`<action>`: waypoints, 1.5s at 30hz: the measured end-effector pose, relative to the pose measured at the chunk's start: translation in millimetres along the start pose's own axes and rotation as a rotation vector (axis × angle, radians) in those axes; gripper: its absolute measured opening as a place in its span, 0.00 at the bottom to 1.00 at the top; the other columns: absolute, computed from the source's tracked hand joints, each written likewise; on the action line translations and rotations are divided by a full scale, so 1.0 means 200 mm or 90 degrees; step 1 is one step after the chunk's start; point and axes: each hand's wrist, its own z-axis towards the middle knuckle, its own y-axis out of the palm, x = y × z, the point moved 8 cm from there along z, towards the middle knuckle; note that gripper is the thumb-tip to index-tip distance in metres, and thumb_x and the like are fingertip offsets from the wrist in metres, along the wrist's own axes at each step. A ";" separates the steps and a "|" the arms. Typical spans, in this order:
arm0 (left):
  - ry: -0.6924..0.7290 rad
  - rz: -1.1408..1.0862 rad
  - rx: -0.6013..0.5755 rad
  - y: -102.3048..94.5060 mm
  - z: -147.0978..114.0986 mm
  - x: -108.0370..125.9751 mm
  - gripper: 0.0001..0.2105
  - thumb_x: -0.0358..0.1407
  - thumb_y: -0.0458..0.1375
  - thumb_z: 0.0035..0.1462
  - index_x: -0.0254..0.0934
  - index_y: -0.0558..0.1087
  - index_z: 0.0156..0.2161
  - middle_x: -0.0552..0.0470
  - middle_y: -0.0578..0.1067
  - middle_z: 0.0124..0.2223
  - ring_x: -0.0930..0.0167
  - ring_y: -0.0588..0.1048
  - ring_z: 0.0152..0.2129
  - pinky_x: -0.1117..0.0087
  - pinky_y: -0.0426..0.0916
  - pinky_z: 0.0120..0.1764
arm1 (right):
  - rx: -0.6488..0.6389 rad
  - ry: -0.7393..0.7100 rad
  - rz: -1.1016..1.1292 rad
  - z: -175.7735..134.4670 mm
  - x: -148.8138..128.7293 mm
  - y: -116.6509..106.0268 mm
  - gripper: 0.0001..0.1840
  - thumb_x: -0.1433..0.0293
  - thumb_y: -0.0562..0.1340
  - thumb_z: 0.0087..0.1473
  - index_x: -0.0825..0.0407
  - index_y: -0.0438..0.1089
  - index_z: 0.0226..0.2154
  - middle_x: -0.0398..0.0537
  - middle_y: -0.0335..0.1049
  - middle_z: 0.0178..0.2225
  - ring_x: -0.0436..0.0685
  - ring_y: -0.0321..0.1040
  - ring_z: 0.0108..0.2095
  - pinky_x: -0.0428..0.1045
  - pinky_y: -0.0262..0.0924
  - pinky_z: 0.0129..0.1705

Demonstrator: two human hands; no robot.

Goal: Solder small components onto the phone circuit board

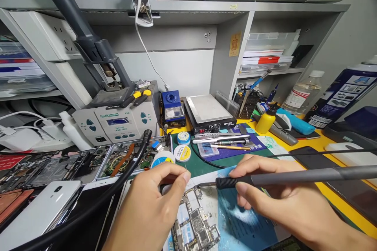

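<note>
My right hand (265,188) is closed around the grey handle of a soldering iron (294,176), held almost level and pointing left. The iron's tip is at the top edge of a phone circuit board (197,219); whether it touches is hard to tell. My left hand (156,200) is closed in a pinch just left of the tip, above the board's upper left corner. A thin wire (192,182) shows at its fingertips. The board lies on a blue and white printed sheet (241,223). My left hand hides part of the board's left side.
Behind my hands stand a hot-air station (118,121), a blue soldering station (171,106) and a heating plate (209,110). A black hose (118,182) crosses the left side over phones. Small round tins (182,153), tweezers (220,139) and a yellow bottle (266,120) stand or lie beyond.
</note>
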 end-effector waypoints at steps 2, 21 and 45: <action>0.000 0.002 0.000 0.00 0.00 -0.01 0.15 0.51 0.55 0.60 0.43 0.76 0.37 0.56 0.79 0.34 0.66 0.76 0.36 0.70 0.66 0.37 | 0.003 0.014 0.014 0.00 0.01 0.00 0.09 0.60 0.64 0.57 0.48 0.76 0.33 0.44 0.72 0.23 0.54 0.66 0.23 0.49 0.61 0.26; 0.005 -0.017 0.013 0.01 0.01 0.00 0.17 0.51 0.58 0.59 0.43 0.79 0.43 0.55 0.81 0.37 0.66 0.77 0.37 0.71 0.68 0.40 | 0.012 0.091 0.204 0.03 0.06 0.01 0.10 0.62 0.67 0.54 0.52 0.73 0.33 0.43 0.73 0.18 0.53 0.68 0.21 0.47 0.65 0.26; -0.005 -0.067 0.031 -0.01 -0.01 0.01 0.14 0.48 0.58 0.59 0.41 0.79 0.38 0.54 0.80 0.33 0.65 0.77 0.35 0.70 0.67 0.37 | 0.051 -0.277 -0.172 -0.06 -0.21 -0.02 0.05 0.74 0.65 0.51 0.47 0.74 0.31 0.43 0.76 0.28 0.52 0.73 0.27 0.44 0.68 0.29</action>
